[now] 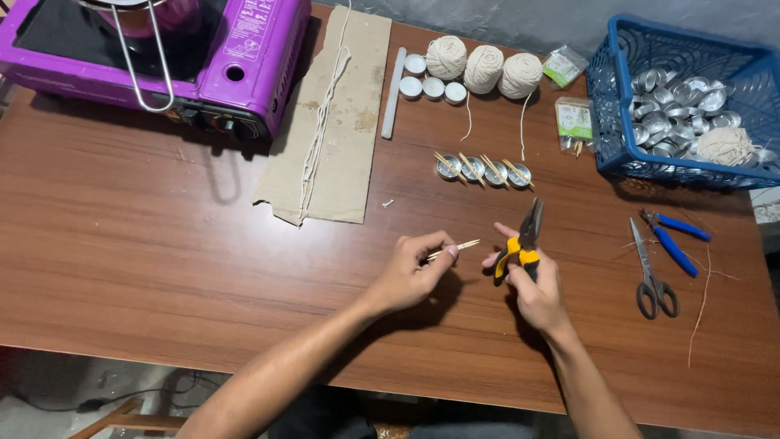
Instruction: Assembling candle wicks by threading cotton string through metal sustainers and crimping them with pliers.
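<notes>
My left hand (416, 268) pinches a pair of thin wooden sticks (461, 245) that point right, toward my other hand. My right hand (532, 286) grips yellow-and-black pliers (524, 242) by the handles, jaws aimed up and away from me. The stick tips and the pliers are a short gap apart. Beyond them stands a row of several small metal cups (483, 171), each with sticks laid across its rim.
A purple portable stove (244, 57) sits far left beside a cardboard sheet (349, 130) with string on it. Three balls of twine (483, 67), white tealights (431, 85), a blue basket (617, 154) of metal cups, scissors (650, 276) and blue-handled pliers (674, 240) lie to the right.
</notes>
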